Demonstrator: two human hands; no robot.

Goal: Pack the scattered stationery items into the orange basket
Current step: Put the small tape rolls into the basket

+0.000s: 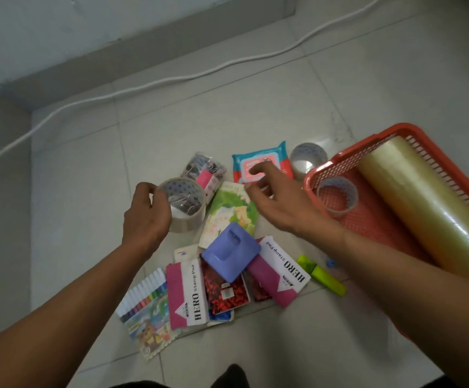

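Observation:
The orange basket (337, 161) sits on the floor at the right, holding a large clear film roll (423, 203) and a tape roll (337, 196). My left hand (146, 217) grips another clear tape roll (184, 204) above the floor. My right hand (278, 196) hovers open over a green booklet (230, 212), fingers spread near a wet-wipes pack (261, 161). Scattered below lie a purple holder (230, 252), two HERO stamp pad boxes (188, 295) (281, 273), a marker pack (146, 309), a green highlighter (323, 275) and a clip tub (203, 170).
A third tape roll (307, 159) stands on the tiles just left of the basket's far corner. A white cable (171, 79) runs across the floor along the wall. A red patterned packet (224, 292) lies between the stamp pad boxes.

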